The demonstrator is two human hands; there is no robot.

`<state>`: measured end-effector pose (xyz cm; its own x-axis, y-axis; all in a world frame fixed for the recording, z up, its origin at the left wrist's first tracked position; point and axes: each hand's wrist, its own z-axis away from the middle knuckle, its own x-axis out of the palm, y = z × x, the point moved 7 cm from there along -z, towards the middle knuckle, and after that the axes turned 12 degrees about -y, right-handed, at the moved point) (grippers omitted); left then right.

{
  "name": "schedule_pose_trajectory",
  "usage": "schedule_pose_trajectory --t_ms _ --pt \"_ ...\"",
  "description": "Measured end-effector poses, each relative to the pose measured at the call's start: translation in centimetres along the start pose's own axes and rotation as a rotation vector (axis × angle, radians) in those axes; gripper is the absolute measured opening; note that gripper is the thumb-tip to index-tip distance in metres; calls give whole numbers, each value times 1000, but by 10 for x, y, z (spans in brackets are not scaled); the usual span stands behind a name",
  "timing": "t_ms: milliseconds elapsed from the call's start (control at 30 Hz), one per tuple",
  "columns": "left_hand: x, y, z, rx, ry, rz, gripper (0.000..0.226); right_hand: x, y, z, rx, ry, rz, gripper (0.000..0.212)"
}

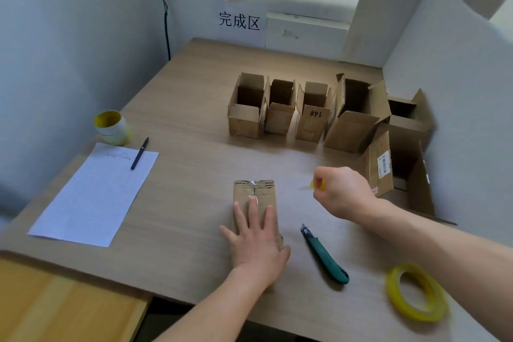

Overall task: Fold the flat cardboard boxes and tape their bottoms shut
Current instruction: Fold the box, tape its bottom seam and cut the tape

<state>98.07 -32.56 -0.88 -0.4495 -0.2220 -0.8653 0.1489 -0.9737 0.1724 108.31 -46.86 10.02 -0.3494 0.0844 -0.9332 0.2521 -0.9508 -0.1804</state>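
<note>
1. The left hand (256, 236) lies flat on the small cardboard box (263, 190), fingers straight and spread. That looks like pressing, to pin the box to the table (180, 175) and flatten its flaps.
2. The box sits at the near middle of the table, lying down, with a shiny clear strip over the seam at its far end. My read is that the bottom is being taped.
3. The right hand (342, 191) hovers just right of the box with its fingers curled in, pinching a yellow scrap (317, 184). It looks like tape, held clear so it won't stick early.
4. The green utility knife (324, 255) lies between the hands and the yellow tape roll (408, 308) sits near right. Both are within easy reach for cutting.
5. The assembled boxes (245, 108) stand open-topped in a row at the back, below the sign (239, 21). That is likely the finished area.
6. On the left, off the work patch, are a sheet of paper (94, 194), a pen (139, 153) and the spare tape rolls (111, 126).
</note>
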Motion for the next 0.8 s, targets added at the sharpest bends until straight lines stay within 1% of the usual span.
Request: schedule_pose_trajectory --t_ms 100,200,333,433,500,567,633,700,800 --pt "6 -2 -1 76 -24 -50 82 -1 -2 -2 3 10 -20 3" --pt "4 0 -2 207 -36 -163 77 -2 -7 -4 2 21 -39 3" --pt "6 -1 -4 363 -92 -292 75 -3 -12 -6 0 22 -45 5" --pt "3 -6 -4 454 -142 -302 78 -3 -14 -6 3 26 -36 5" --pt "-1 -11 -5 433 -157 -236 86 -4 -14 -7 9 26 -35 5" --pt "-5 -14 -5 332 -131 -109 89 -4 -13 -7 13 29 -36 5" --pt "-5 -18 -4 213 -66 -48 82 -3 -13 -8 15 30 -38 6" --pt "-4 -20 -4 137 -9 -44 77 -2 -13 -9 17 23 -34 5" --pt "-3 -20 -10 170 -19 -104 74 -1 -11 -11 20 16 -29 5"
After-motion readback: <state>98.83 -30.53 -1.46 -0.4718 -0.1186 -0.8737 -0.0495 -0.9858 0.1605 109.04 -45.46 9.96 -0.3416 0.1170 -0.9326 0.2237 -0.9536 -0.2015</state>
